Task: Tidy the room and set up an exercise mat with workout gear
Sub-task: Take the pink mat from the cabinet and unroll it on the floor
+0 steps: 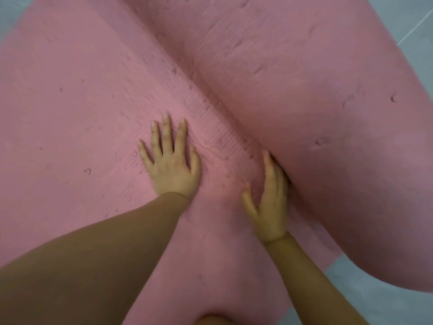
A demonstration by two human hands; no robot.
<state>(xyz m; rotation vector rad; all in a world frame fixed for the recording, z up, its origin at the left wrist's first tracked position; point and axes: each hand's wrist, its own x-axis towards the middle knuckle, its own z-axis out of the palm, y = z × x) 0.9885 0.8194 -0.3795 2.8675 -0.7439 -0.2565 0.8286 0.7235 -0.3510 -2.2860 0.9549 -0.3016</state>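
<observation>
Head view, the only one supplied. A pink exercise mat lay on the grey floor and filled nearly the whole picture. Its left portion was spread flat; its right portion was raised in a rolled or curled section running from the top of the picture down to the lower right. The surface carried many small nicks and dents.

The left hand rested palm down on the flat portion, fingers straight and spread, holding nothing. The right hand stood just beside the crease where the flat part met the curled section, fingers extended; their tips were pushed against or slightly under that section. Whether they hooked beneath it could not be told. Neither hand was clenched.

No workout gear was visible in this view.

Judgement: the step in hand was laying out the mat, with one hand pinning the flat part and the other working at the roll. The mat was only partly unrolled. The next move would likely call for pushing the curled section away to the right while the flat part is kept pressed down, so that the mat does not slide on the smooth floor or spring back.
</observation>
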